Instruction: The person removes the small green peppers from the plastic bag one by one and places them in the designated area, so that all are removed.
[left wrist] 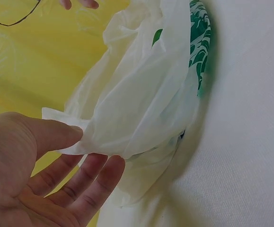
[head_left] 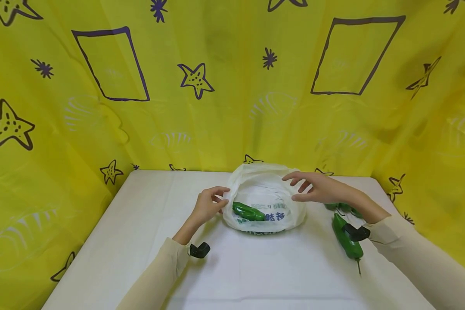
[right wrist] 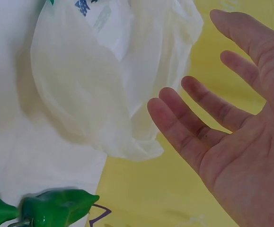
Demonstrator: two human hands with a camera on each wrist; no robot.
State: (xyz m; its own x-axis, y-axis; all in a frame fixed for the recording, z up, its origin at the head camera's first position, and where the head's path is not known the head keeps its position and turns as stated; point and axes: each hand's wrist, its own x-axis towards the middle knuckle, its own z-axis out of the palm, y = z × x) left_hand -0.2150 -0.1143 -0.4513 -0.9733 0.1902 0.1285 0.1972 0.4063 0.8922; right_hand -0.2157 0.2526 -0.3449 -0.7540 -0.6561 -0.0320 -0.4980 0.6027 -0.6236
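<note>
A whitish plastic bag stands with its mouth open at the middle of the table's far part. Inside it lies a green pepper, against the left side, near printed lettering and a barcode. My left hand pinches the bag's left edge between thumb and fingers; the left wrist view shows the thumb on the plastic. Over the bag's right rim hovers my right hand, fingers spread and relaxed. In the right wrist view this hand holds nothing and appears apart from the bag.
Another long green pepper lies on the white-covered table, partly hidden by the black wrist device. Farther back, several green peppers are mostly covered by the right forearm. A yellow patterned curtain encloses the far side and flanks.
</note>
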